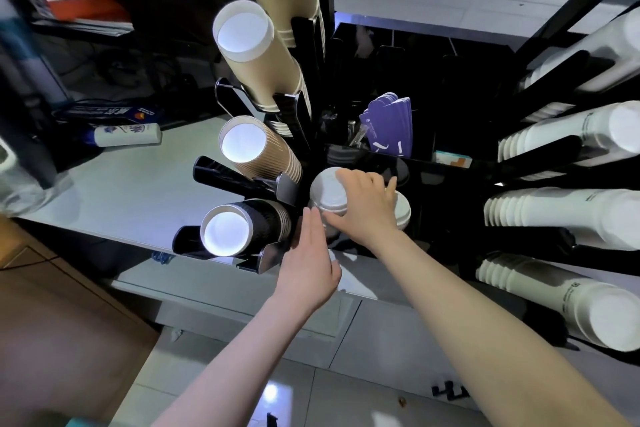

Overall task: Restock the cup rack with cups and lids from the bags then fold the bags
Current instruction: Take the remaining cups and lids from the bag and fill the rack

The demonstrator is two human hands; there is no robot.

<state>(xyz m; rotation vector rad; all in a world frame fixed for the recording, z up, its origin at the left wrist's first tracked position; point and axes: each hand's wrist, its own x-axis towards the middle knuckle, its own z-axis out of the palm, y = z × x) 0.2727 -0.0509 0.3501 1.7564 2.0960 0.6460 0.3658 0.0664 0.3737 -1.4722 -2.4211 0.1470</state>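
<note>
From the head camera, looking steeply down, the black cup rack point(298, 135) fans out from the middle of the view on a pale counter point(138, 191). The right hand point(367, 204) is curled over a stack of white lids point(327, 192) in a lower slot of the rack, fingers on top and thumb against its near side, gripping it. A second stack of white lids point(403, 210) sits just beside it, partly hidden behind that hand. The left hand point(311, 263) reaches in just below, its fingers straight and close together, holding nothing; the fingertips appear to touch the rack beside the lid stack, though the dark there makes contact hard to judge.

To the left, four sleeves of cups jut toward the camera: two tan stacks point(263, 55) above, a ribbed brown stack point(259, 152) in the middle and a black stack point(246, 229) lowest, right beside the left hand. To the right, rows of white cups point(554, 215) lie in long black channels. Behind the lids, a compartment holds purple packets point(391, 125).

On the counter at left lie a white tube point(128, 133) and a dark cloth heap point(166, 3) farther back. Pale cabinet fronts point(263, 315) show below the counter edge.
</note>
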